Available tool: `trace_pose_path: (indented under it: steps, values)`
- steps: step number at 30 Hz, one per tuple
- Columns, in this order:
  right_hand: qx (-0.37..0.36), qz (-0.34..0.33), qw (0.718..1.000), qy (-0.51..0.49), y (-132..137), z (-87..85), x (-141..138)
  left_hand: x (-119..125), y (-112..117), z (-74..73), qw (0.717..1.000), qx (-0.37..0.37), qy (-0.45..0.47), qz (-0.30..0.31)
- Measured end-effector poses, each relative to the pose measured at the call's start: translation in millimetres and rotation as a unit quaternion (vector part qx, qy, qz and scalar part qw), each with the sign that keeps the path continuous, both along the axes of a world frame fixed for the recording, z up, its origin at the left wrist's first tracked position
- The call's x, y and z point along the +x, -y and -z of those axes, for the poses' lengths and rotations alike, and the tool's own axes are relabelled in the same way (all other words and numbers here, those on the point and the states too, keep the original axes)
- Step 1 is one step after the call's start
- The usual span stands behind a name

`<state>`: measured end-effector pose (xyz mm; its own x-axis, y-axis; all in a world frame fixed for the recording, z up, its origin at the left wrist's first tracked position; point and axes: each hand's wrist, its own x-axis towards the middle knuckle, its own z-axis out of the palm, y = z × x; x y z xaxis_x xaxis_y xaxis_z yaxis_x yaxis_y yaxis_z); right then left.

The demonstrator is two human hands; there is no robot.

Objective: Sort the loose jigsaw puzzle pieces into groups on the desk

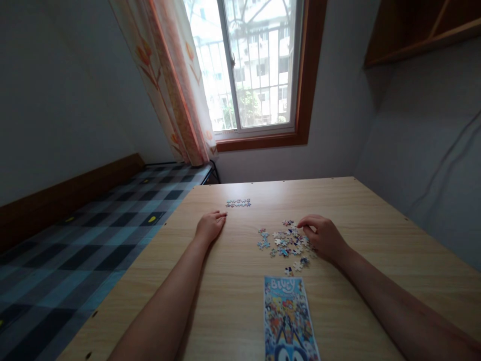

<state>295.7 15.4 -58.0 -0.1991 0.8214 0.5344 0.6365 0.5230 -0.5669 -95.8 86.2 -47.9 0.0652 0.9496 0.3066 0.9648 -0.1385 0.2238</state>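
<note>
My left hand rests low on the table at the left, fingers together, with a small puzzle piece at the fingertips. Just beyond it lies a joined strip of puzzle pieces. At the right edge of a heap of loose puzzle pieces is my right hand. Its index finger reaches toward the upper pieces, with the thumb below and apart from it; no piece shows in its grasp. Part of the heap is hidden under that hand.
A printed puzzle picture sheet marked "Bluey" lies near me on the wooden table. Left of the table stands a bed with a checked cover. A window, a curtain and a wall shelf are beyond.
</note>
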Motion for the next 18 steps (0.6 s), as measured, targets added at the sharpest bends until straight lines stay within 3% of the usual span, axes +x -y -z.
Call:
trace_pose_path:
  steps: [9, 18]
  values:
    - [-0.001, -0.001, 1.000, -0.005, 0, 2.0, 1, -11, -36, 1.7, 0.995, -0.008, 0.097, 0.021]
    - [-0.008, 0.015, 1.000, -0.005, -6, 6.6, -1, -8, -39, 2.7, 0.996, 0.007, 0.082, 0.023]
